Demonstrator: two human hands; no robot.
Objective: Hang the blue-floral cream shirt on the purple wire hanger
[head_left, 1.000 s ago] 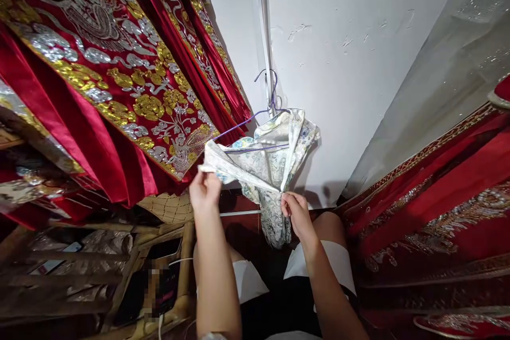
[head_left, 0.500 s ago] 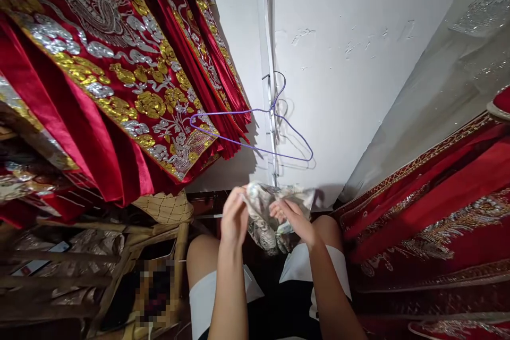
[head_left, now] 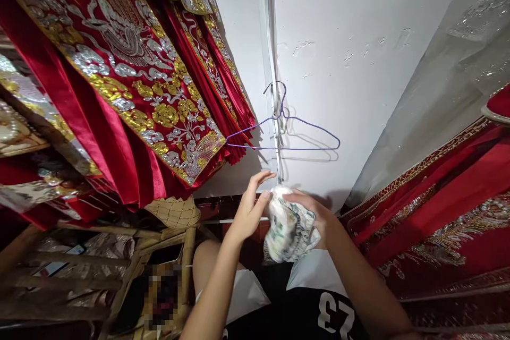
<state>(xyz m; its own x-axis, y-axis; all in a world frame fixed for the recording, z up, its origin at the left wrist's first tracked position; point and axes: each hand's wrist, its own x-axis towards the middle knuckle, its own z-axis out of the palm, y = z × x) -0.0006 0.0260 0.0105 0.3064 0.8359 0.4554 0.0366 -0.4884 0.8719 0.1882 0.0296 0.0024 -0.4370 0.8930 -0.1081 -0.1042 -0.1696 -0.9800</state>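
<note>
A bunched piece of light patterned fabric (head_left: 287,236), white with grey-green markings, hangs in front of my knees. My right hand (head_left: 314,211) grips its upper right side, the fingers curled over the top. At its upper left edge is my left hand (head_left: 252,207), thumb and fingers apart; the thumb is close to the cloth, and I cannot tell if it touches. Above both hands, a purple wire hanger (head_left: 305,149) with nothing on it hangs by its hook at a white vertical strip (head_left: 274,69) on the wall.
Red garments with gold and silver sequins (head_left: 159,95) hang at the left. More red beaded fabric (head_left: 438,223) stands close at the right, below clear plastic sheeting (head_left: 434,74). A bamboo chair (head_left: 185,260) with dark phone-like objects is at lower left.
The fabric was spread between both hands and is now gathered into a hanging bunch. My left hand has opened away from it. The hanger has turned to face me more squarely.
</note>
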